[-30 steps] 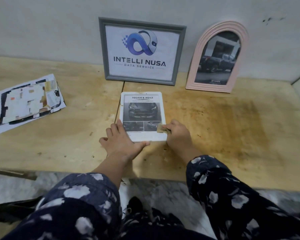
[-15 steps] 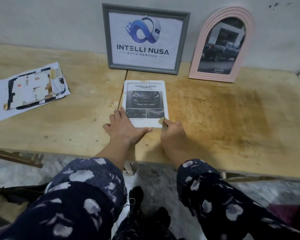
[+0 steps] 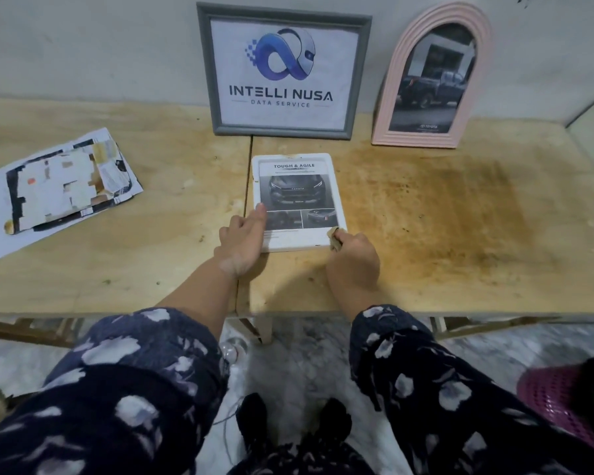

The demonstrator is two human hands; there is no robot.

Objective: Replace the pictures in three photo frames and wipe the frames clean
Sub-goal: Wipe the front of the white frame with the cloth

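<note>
A white frame with a dark car picture lies flat on the wooden table. My left hand rests against its left edge, the index finger stretched along the side. My right hand is closed on a small beige cloth pressed to the frame's lower right corner. A grey frame with a blue logo print and a pink arched frame with a truck picture lean upright against the wall behind.
A pile of old pictures and paper scraps lies at the table's left. A dark stain covers the right part of the table. A purple basket sits on the floor at the lower right.
My left hand drew its fingers off the frame's bottom and now points along the left edge. My right hand with the cloth stays at the lower right corner. The view moved back from the table.
</note>
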